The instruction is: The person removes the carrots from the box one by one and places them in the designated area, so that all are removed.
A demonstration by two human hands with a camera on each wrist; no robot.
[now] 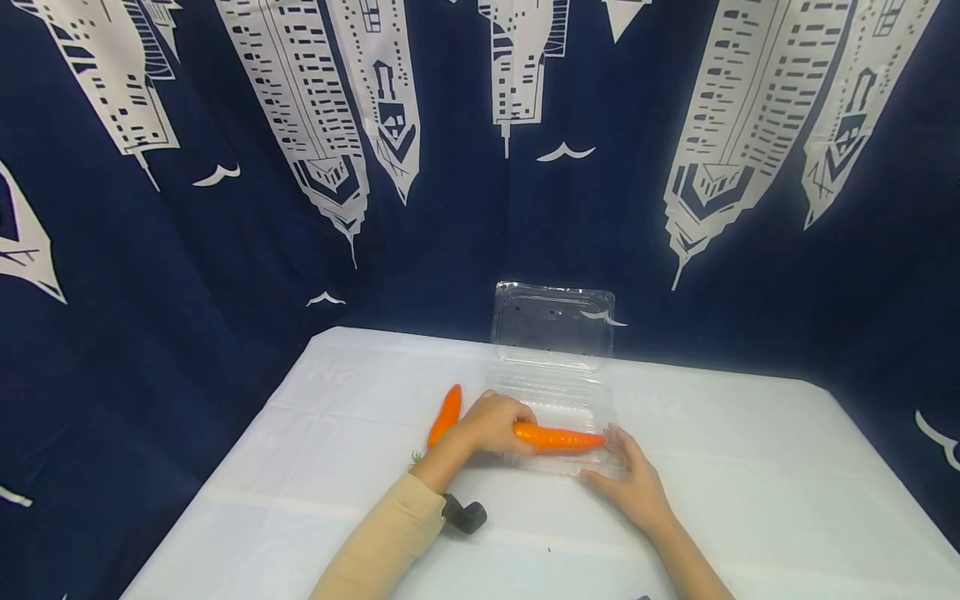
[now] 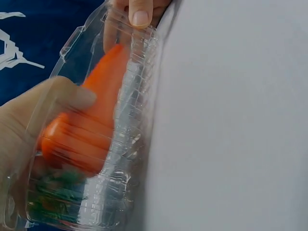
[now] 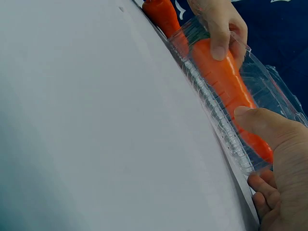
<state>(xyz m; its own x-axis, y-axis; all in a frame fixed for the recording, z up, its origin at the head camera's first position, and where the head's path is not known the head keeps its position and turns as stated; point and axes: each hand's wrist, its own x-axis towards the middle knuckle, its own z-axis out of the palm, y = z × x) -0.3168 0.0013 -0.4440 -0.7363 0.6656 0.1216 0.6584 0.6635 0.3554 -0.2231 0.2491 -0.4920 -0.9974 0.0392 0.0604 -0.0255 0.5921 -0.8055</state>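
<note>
My left hand (image 1: 491,423) grips an orange carrot (image 1: 561,439) by its thick end, with the thumb across its top in the left wrist view. The carrot lies lengthwise inside the base of a clear plastic clamshell container (image 1: 553,329), whose lid stands raised at the back. Its green top (image 2: 55,197) shows through the plastic in the left wrist view. My right hand (image 1: 630,483) holds the container's right end, thumb at the front and fingers round the end wall, beside the carrot's tip. A second carrot (image 1: 447,414) rests on the table just left of the container, partly behind my left forearm.
A small black object (image 1: 468,517) lies near my left sleeve, partly covered by it. The white-covered table (image 1: 750,483) extends to both sides. Behind it hangs a dark blue cloth (image 1: 465,250) printed with white buildings.
</note>
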